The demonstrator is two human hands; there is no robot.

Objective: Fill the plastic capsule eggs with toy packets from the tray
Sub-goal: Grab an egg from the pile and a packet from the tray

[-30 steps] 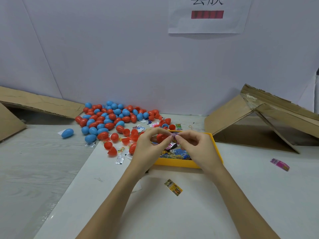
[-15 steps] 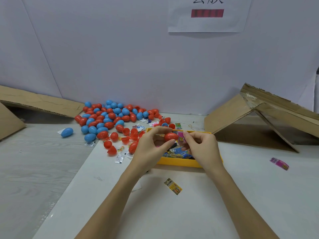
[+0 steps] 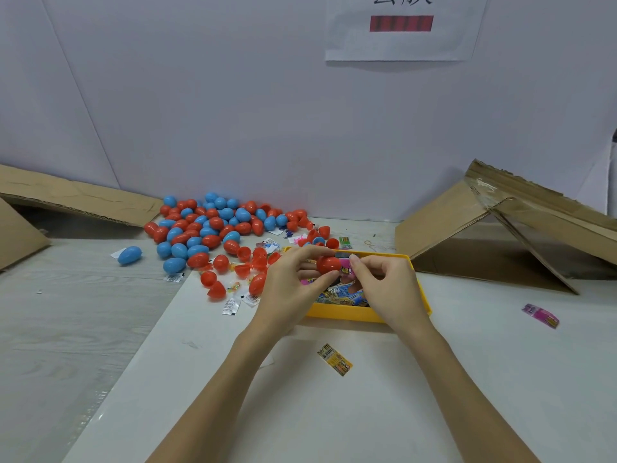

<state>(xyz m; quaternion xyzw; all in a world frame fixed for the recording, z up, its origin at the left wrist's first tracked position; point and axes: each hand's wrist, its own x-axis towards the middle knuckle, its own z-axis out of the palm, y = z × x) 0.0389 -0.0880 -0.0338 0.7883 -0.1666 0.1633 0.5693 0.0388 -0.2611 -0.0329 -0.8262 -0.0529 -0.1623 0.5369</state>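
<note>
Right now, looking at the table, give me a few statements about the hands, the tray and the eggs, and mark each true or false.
1. The left hand holds a red egg half. True.
2. The right hand pinches a pink packet at the egg half. True.
3. The tray is green. False: it is yellow.
4. The egg pile lies right of the tray. False: it lies to its left.
5. A lone blue egg sits left of the pile. True.
</note>
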